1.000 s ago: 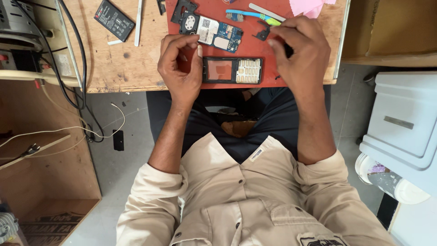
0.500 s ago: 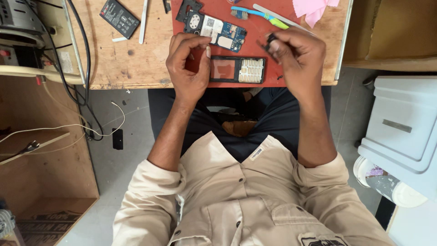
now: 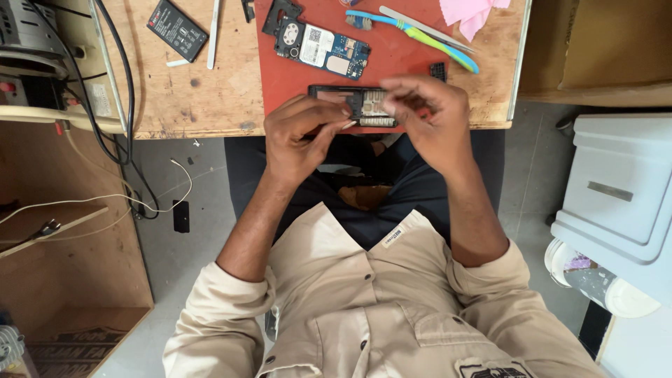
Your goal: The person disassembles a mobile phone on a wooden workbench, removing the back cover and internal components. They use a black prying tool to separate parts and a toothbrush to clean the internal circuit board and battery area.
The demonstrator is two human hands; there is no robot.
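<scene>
— Where do you stand?
— Your left hand pinches a thin pale strip beside the phone frame, at the red mat's near edge. Your right hand curls its fingers over the frame.
— Next?
— Probably seating it; line it up carefully.

A dismantled phone frame, black and rectangular, lies flat and lengthwise along the near edge of the red mat, which sits at the desk's near edge. Its pale keypad end shows between the hands; the frame's right end is hidden behind fingers.
</scene>
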